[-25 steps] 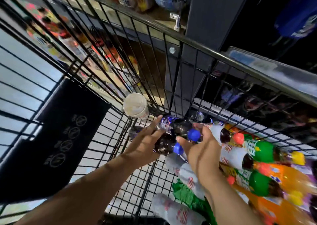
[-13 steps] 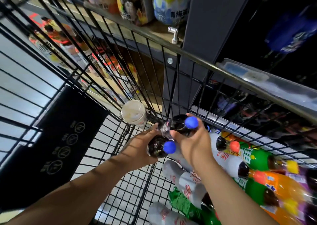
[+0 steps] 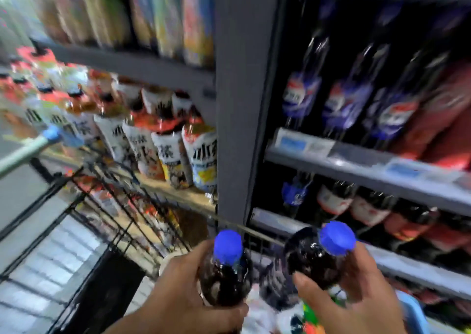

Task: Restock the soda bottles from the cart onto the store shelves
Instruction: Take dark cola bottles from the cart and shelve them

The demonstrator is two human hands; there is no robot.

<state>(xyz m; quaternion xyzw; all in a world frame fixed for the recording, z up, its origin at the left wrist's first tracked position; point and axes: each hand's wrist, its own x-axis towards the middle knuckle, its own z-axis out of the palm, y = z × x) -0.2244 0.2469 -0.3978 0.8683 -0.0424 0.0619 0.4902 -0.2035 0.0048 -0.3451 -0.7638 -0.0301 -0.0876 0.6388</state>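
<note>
Two dark soda bottles with blue caps are held above the cart [image 3: 114, 206], close to its far edge and in front of the shelves. The left bottle [image 3: 224, 280] is gripped by the left hand [image 3: 188, 295]. The fingers are curled round its body, and its cap [image 3: 227, 247] points up. The right bottle [image 3: 311, 259] is gripped by the right hand [image 3: 362, 298] with the thumb on the near side, and it is tilted a little to the right. The two bottles are apart and do not touch.

Both bottles look full, so each is judged to be rather heavy for one hand. The plastic is probably stiff from the gas inside, and the smooth wall may be slippery. Breaking is not expected, but a fall would shake the soda. The best hold is judged to be round the body, where the hands are now, and not at the cap.

To the right of the grey post [image 3: 239, 104], a shelf [image 3: 356, 173] carries dark bottles with blue labels [image 3: 300, 96]. The picture is blurred, so it cannot be confirmed that they are the same kind. For placing, the base should probably be set on the front edge of a shelf and then pushed back.
</note>
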